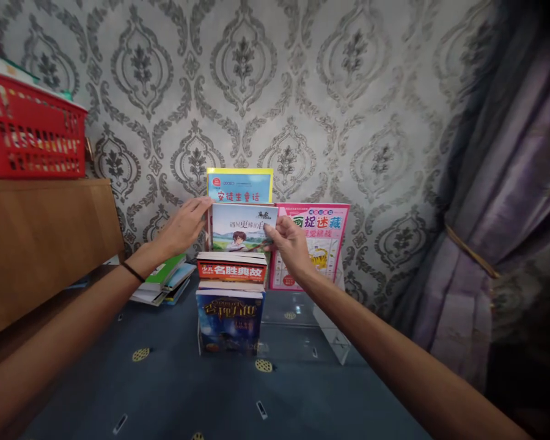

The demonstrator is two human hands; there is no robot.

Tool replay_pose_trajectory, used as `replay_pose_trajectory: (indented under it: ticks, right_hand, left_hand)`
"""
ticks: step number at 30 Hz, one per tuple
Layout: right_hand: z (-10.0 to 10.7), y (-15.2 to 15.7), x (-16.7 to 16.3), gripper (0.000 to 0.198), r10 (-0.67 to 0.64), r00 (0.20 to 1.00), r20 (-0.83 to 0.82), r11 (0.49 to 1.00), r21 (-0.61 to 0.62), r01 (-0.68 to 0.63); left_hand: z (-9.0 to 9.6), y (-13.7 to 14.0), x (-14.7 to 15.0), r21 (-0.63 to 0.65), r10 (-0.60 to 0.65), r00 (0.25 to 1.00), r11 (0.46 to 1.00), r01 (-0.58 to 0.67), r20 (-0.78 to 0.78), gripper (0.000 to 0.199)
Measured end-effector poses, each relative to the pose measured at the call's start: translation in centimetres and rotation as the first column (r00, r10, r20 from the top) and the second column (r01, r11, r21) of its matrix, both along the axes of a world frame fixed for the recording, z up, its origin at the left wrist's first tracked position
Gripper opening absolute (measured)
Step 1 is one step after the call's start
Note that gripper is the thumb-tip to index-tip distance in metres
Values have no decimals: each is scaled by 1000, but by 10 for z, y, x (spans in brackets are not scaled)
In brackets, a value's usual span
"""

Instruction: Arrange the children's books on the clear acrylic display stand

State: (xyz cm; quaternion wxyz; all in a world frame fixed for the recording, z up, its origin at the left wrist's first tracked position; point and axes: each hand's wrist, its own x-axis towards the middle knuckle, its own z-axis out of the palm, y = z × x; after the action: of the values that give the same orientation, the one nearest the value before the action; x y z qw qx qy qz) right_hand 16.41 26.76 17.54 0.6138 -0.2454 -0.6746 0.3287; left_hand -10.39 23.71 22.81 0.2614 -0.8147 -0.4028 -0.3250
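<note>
Against patterned grey wallpaper, upright in a clear acrylic rack (334,342): thin white-covered paperback with a cartoon child (241,227), pinched by left hand (183,227) and right hand (291,243) at its upper corners. Probably light, bendy, glossy; best gripped at the edges.

A blue cloth with small yellow dotted ovals (178,391) is spread over the bearing surface. On it a clear tiered stand (330,342) is set, in which books are stood upright in rising rows, a dark-covered book (229,324) being at the front and a pink book (321,244) at the back right. To the left of the stand, near the wall, a low pile of books (162,281) is laid flat on the cloth.
</note>
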Motion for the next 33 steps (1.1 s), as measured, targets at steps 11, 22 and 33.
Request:
replay_pose_trajectory:
  ticks: [11,22,33]
  right_hand:
    - [-19,3,-19,38,-62,997,53,994,93,57]
    - [-20,-6,-2,21,-403,834,377,914,205,349]
    - [-42,-11,7,20,-413,770,487,909,173,378]
  left_hand:
    - [-31,-14,1,-139,30,922,990,27,387,14]
    - [-38,-13,0,-359,86,899,930,82,428,12]
    - [-44,-13,-5,-405,47,888,900,161,458,16]
